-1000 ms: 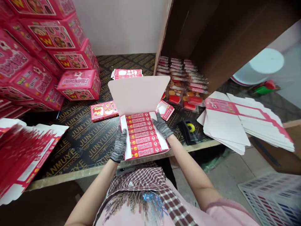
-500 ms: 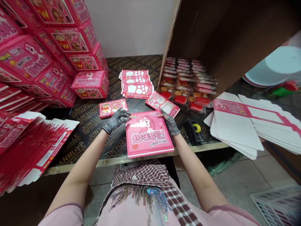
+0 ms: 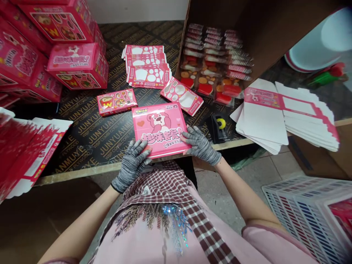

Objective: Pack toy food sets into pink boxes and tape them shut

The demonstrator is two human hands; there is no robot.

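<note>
A pink box [image 3: 159, 126] with a bear picture lies flat at the table's front edge. My left hand [image 3: 132, 163], in a grey glove, rests on its lower left corner with the fingers spread a little. On the lower right corner lies my right hand [image 3: 200, 145], also gloved, its fingers stretched out over the lid. A small pink box [image 3: 117, 102] sits behind and left of the bear box. Just behind its upper right corner is a pink card with cut-out windows [image 3: 182, 96]. Both hands touch the bear box without wrapping round it.
Stacked pink boxes [image 3: 78, 62] and red cartons [image 3: 33, 154] stand left. Pink window cards [image 3: 148, 75] lie at the back, beside packed sachets [image 3: 206, 88] in a brown carton. A black tape dispenser [image 3: 218, 128] and white flat cartons [image 3: 261, 121] are right; crates [image 3: 297, 209] stand below.
Both hands have moved from the bear box's upper sides to its lower corners, nearer my body, and their fingers are now spread on it. The camera view has tilted downward.
</note>
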